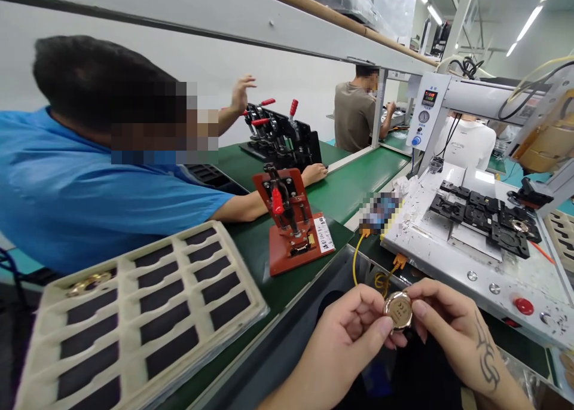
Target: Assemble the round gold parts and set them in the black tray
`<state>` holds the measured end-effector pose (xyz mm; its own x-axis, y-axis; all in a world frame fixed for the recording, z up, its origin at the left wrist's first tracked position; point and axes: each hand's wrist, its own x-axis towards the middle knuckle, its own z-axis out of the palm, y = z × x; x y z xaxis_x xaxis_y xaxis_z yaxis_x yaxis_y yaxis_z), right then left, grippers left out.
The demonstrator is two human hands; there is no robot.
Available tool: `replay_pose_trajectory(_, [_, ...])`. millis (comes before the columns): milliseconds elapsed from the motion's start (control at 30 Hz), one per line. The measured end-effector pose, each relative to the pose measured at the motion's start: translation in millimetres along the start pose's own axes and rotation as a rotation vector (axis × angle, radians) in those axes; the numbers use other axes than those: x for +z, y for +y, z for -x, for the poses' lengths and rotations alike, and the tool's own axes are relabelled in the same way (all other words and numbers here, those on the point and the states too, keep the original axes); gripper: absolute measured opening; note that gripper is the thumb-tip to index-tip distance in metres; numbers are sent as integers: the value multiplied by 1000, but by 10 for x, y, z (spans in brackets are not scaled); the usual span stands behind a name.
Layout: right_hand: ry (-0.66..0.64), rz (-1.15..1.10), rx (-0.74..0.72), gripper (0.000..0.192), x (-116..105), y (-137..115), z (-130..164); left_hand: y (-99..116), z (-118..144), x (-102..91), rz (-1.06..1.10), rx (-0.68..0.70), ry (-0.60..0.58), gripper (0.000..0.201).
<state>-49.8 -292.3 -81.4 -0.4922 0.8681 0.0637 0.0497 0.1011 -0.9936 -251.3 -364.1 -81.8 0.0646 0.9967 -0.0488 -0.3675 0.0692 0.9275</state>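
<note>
A round gold-coloured watch case [398, 312] is held up near the table's front edge, its flat, printed back turned toward me. My left hand [359, 320] pinches its left side between thumb and fingers. On the opposite side, my right hand [437, 308] grips the rim with thumb and forefinger. Fingers cover parts of the rim, and the far face is hidden. Beyond my left hand stands a red toggle-clamp fixture [287, 254] with a white label. To the right of my hands is a white machine [442, 269] with black fixture plates [482, 216] on its bed.
A cream compartment tray [128, 314] with dark inserts lies at left, a gold piece [92, 282] in one compartment. Across the green table [354, 186], a co-worker in blue [112, 207] reaches around black clamp fixtures [282, 135]. Yellow cable [356, 260] hangs near my hands.
</note>
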Motion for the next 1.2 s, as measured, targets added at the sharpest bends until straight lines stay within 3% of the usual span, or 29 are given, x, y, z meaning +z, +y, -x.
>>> replay_pose_trajectory(500, [45,-11,-103,29,2,-180,-59,62,-40,26,-150,200,5,26])
replay_pose_trajectory(800, [86,-9,-172,21,-32,-293,-69,199,-110,177,20,146,-38,32])
replay_pose_trajectory(1200, [104,6,-175,21,-55,-268,-72,138,-140,174,41,116,-53,35])
